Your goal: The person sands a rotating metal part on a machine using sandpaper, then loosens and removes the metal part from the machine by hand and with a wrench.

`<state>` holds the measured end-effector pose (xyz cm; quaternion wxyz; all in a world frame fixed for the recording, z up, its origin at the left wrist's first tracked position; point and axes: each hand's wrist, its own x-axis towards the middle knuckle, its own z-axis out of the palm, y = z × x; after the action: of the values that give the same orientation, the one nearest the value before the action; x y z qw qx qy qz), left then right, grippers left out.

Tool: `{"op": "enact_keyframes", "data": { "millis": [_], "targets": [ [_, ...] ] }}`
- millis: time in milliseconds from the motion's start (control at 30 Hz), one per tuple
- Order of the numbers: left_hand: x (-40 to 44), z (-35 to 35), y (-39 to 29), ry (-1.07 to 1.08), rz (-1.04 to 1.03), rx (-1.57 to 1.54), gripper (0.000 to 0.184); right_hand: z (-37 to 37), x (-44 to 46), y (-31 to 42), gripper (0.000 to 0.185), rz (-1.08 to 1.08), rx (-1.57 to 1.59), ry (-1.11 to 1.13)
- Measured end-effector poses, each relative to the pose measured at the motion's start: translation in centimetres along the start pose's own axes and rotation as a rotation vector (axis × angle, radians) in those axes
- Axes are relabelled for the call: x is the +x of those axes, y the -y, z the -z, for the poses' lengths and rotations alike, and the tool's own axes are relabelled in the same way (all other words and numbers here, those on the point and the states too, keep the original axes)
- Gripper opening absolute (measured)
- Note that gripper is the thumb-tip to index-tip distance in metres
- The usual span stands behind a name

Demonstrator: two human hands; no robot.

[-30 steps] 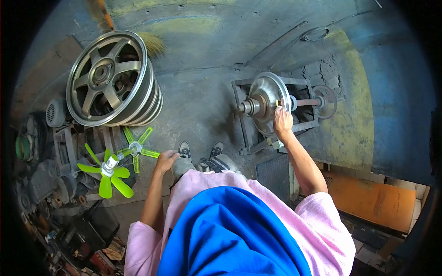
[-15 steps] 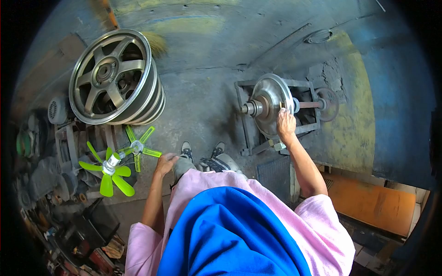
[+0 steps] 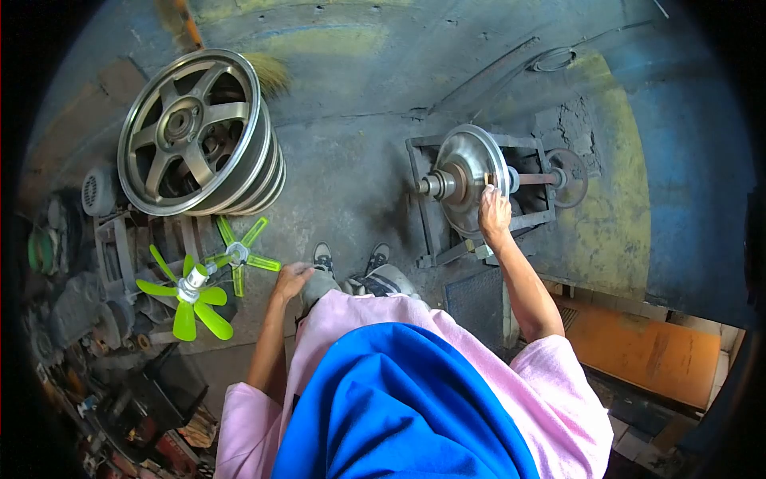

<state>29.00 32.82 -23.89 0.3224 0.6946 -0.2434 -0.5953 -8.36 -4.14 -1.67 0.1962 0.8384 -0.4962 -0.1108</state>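
My right hand (image 3: 495, 214) is closed at the rim of a shiny metal disc (image 3: 466, 160), pinching a small brownish piece (image 3: 490, 180) against it. The disc sits upright on a shaft (image 3: 535, 179) carried by a dark metal frame (image 3: 416, 164). On the far side, a stepped hub (image 3: 436, 185) sticks out to the left. My left hand (image 3: 295, 275) hangs beside my left leg with nothing visible in it, its fingers loosely extended. Close to its left is a green-bladed fan (image 3: 255, 261).
Stacked alloy wheels (image 3: 214, 114) stand at upper left, with a broom head (image 3: 270, 73) behind. A second green fan (image 3: 191, 289) and machine parts lie at left. An orange panel (image 3: 646, 343) is at lower right, and a coiled cable (image 3: 552, 60) is near the wall.
The view has shifted slightly, so the wheels and frame appear a little further right than a second ago. My right hand stays at the disc's rim; my left hand remains by my leg.
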Motion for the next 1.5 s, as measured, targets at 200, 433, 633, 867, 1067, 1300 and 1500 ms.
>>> {"op": "enact_keyframes", "data": {
  "millis": [200, 433, 633, 867, 1067, 1300, 1500],
  "targets": [
    [-1.1, 0.8, -0.5, -0.007, 0.033, -0.011, 0.046, -2.4, 0.3, 1.1, 0.009, -0.024, 0.010, 0.062],
    [-1.8, 1.2, -0.5, -0.020, 0.040, 0.045, 0.046, -3.9, 1.1, 1.6, 0.012, -0.018, 0.029, 0.050],
    [-1.3, 0.5, 0.8, -0.007, 0.005, 0.012, 0.045, -0.1, 1.0, -0.5, 0.012, 0.036, -0.044, 0.042],
    [-1.3, 0.3, 0.1, -0.022, -0.046, -0.012, 0.043, 2.5, 0.3, -2.9, 0.016, 0.056, 0.057, -0.088],
    [0.2, -0.3, 1.3, 0.028, -0.010, 0.002, 0.043, 2.2, -0.2, -5.3, 0.017, 0.160, 0.246, 0.036],
    [0.8, -0.5, -1.6, 0.075, 0.003, 0.112, 0.045, 1.1, -0.7, -4.6, 0.014, 0.188, 0.112, 0.122],
    [0.0, 0.0, 0.2, 0.053, -0.009, 0.072, 0.046, 0.7, -0.2, -4.5, 0.018, 0.194, 0.097, 0.123]
  ]
}}
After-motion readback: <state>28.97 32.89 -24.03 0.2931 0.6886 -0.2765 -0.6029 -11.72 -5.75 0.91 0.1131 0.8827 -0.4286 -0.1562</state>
